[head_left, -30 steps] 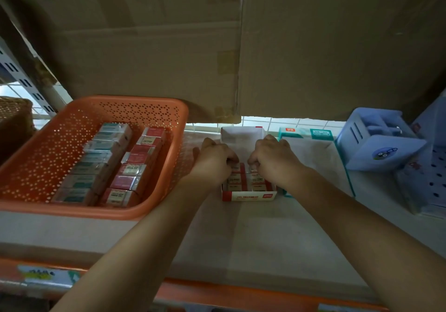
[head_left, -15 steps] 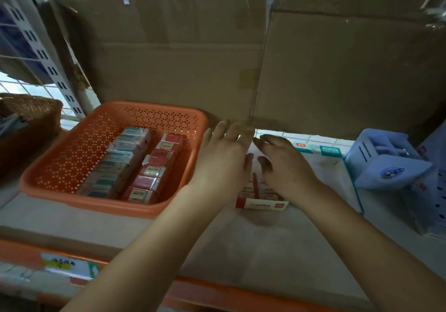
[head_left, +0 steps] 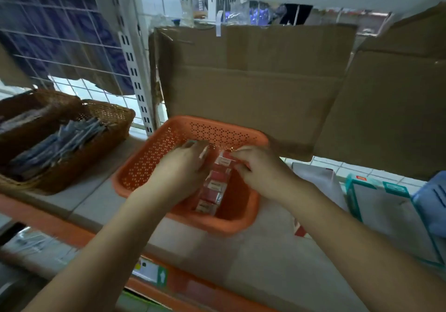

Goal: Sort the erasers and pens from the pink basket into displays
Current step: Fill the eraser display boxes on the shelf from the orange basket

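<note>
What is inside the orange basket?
A row of red-wrapped erasers lies in the orange basket. The left hand covers whatever lies beside that row, and the right hand hides the far right corner.

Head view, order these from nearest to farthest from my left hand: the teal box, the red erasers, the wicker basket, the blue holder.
From the left hand:
1. Red erasers, in the orange basket, right beside the hand.
2. Wicker basket, off to the left.
3. Teal box, off to the right.
4. Blue holder, at the far right edge.
</note>
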